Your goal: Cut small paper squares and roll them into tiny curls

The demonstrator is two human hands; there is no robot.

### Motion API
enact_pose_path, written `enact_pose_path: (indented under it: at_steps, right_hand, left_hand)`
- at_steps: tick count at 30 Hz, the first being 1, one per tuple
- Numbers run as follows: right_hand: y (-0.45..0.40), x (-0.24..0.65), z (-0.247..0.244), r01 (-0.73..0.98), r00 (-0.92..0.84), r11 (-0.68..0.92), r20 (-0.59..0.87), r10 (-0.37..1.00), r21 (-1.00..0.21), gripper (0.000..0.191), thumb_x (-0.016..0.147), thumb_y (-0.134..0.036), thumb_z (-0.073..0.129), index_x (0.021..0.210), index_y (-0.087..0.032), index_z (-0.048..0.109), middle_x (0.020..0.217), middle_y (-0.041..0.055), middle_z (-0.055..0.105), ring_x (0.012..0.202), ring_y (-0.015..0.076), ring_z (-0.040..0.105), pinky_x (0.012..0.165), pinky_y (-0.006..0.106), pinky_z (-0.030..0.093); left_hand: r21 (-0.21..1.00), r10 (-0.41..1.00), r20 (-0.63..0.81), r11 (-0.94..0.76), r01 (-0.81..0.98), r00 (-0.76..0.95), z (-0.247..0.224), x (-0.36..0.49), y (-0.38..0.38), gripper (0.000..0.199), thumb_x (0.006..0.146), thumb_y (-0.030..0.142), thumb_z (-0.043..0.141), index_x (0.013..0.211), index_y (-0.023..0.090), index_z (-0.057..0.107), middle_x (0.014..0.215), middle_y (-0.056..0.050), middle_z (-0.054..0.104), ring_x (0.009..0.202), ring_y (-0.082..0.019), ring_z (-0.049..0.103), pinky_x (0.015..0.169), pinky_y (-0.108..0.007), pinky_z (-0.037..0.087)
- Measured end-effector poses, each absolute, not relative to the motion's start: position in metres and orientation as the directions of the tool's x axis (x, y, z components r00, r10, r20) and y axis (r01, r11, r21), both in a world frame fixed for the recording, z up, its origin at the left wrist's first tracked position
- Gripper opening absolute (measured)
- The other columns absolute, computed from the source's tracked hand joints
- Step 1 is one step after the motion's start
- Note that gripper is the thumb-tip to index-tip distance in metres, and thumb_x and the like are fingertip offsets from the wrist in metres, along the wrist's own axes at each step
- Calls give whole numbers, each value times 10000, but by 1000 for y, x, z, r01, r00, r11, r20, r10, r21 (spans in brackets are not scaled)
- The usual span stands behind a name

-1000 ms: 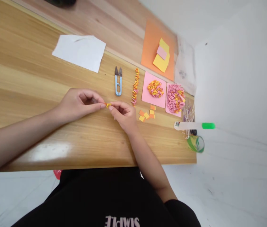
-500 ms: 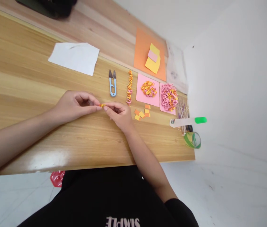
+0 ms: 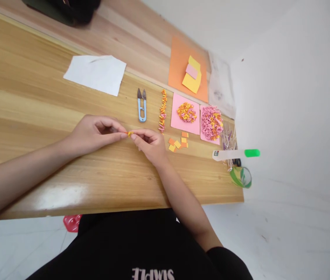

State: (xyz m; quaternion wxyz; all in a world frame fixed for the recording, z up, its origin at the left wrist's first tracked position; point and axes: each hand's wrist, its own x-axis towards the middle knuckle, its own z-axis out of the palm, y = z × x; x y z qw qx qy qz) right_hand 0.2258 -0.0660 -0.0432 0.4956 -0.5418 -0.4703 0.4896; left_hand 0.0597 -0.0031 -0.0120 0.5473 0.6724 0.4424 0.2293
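One small yellow and orange paper scrap [image 3: 130, 133] sits between my two hands, over the middle of the wooden table [image 3: 95, 190]. My fingertips cover most of it, so I can't make out its folds; the visible bit runs roughly left to right, orange on the left, yellow on the right. My left hand [image 3: 96, 134] pinches the left end with thumb and forefinger, the other fingers curled. My right hand [image 3: 150, 144] has thumb and forefinger clamped on the right end, its other fingers partly hidden.

Just right of it lie loose paper pieces [image 3: 178, 144]. Farther off, the blue snips [image 3: 142, 109] point away from me, blades apart; right of them, a row of folded paper [image 3: 162, 111] stretches near to far. At far left, a dark object [image 3: 77, 11] is cut off.
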Motion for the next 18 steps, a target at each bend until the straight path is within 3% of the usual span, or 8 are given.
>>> enact_pose_path:
  at_steps: [6,11,18]
  right_hand:
    - [-66,225,-41,32,105,-105,-101,989,-994,289,710,-453,711,809,-182,713,675,3,673,592,103,577,544,244,479]
    - [-67,224,-40,13,108,-84,-82,991,-996,207,712,-396,713,788,-204,711,674,-10,672,534,84,521,505,236,446]
    - [-68,224,-39,38,86,-112,-108,990,-993,230,711,-414,701,805,-204,700,683,-10,656,542,84,504,498,234,424]
  left_hand:
    - [943,839,-173,-9,331,516,-14,59,-1,246,661,447,673,669,202,666,774,-30,729,731,-179,642,682,-234,511]
    - [958,837,-142,-18,285,529,-15,58,0,218,647,418,707,648,203,671,727,-24,719,673,-164,626,629,-224,496]
    - [961,833,-141,-15,277,535,-13,58,0,213,623,400,737,633,196,675,678,-13,701,618,-133,595,588,-209,478]
